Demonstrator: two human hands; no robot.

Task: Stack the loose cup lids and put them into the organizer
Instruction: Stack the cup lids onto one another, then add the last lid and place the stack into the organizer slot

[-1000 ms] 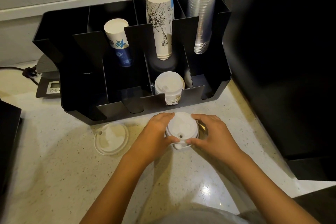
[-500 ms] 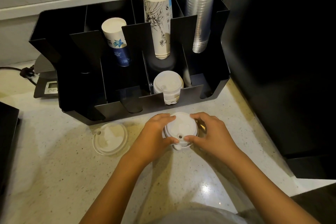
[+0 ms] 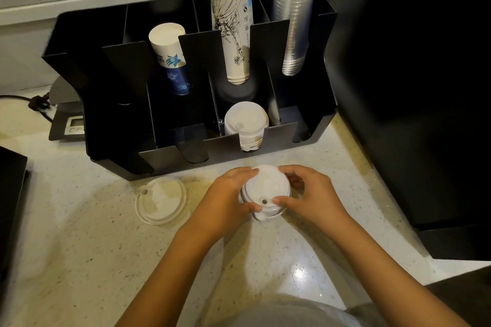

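A stack of white cup lids stands on the counter just in front of the black organizer. My left hand grips its left side and my right hand its right side, thumbs near the sip hole at the front. One loose translucent lid lies flat on the counter to the left of my hands. Inside the organizer's front row, a slot holds another stack of white lids.
The organizer's back row holds a blue-and-white paper cup stack, a tall printed paper cup stack and clear plastic cups. A large black appliance stands at the right. A small scale sits behind the organizer's left end.
Both hands have stayed around the lid stack with only slight finger shifts. The loose lid has not moved.
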